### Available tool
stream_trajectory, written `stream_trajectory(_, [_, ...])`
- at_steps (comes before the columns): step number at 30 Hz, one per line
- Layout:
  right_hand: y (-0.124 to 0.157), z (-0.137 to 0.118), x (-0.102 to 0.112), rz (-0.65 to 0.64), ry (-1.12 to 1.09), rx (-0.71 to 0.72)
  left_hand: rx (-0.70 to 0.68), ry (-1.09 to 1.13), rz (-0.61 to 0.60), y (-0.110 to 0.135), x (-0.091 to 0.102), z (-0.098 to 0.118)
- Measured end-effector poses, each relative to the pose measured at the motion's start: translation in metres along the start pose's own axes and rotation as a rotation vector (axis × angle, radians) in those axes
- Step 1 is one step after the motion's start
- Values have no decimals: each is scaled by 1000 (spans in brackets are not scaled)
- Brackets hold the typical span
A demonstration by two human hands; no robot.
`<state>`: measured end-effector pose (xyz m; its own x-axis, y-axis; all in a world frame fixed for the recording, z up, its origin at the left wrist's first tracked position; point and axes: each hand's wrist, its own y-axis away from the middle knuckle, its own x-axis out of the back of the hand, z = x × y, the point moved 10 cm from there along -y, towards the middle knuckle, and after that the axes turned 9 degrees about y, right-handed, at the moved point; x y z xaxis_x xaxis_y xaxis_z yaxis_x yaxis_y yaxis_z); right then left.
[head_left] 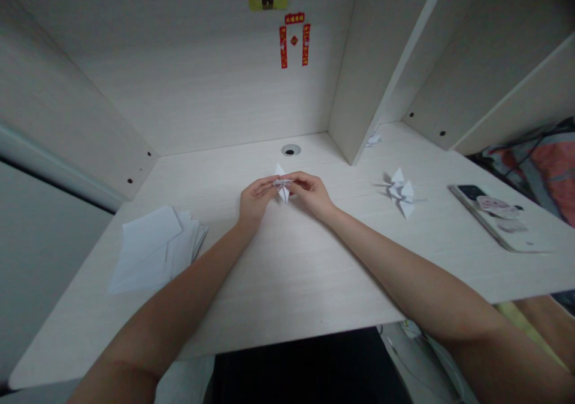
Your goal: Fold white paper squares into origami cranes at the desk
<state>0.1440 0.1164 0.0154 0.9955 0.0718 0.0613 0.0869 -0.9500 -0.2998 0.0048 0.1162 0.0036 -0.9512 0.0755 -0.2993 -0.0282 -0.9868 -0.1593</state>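
Observation:
A small folded white paper piece (283, 184) is held just above the pale wooden desk (287, 272), near its middle. My left hand (256, 199) pinches its left side with fingers closed. My right hand (311, 192) pinches its right side, also closed. Pointed flaps stick up and down between the fingertips. Both forearms reach in from the near edge.
A loose stack of white paper sheets (157, 247) lies at the left. Finished folded paper figures (401, 193) sit at the right, beside a phone (498, 215). Another scrap of paper (374, 139) lies by the shelf divider. A cable hole (291, 149) is at the back.

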Motion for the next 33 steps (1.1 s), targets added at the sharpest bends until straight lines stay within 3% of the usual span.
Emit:
stream_trajectory(9, [-3, 10, 3, 24, -115, -55, 46, 23, 101, 0, 10, -2])
stream_trajectory(33, [-4, 17, 12, 70, -62, -149, 31, -90, 58, -2, 8, -6])
